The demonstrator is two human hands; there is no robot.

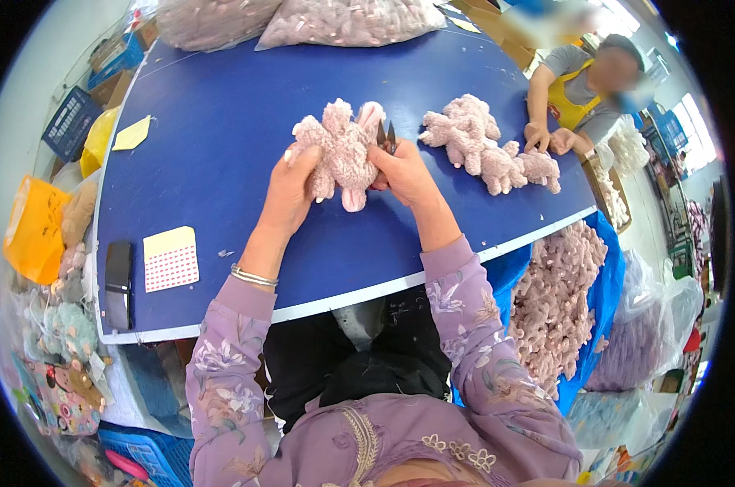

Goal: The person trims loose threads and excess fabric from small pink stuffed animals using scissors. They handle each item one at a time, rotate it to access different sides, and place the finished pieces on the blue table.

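Fingers of the left hand clench the pink plush toy just above the blue surface, steadying it, while the right hand grips both the toy's other side and small snips, blades up against the fluff. Right of the toy lies a heap of similar plush toys, where another person's hands rest. Left of it lie a dotted sticker sheet and a dark phone.
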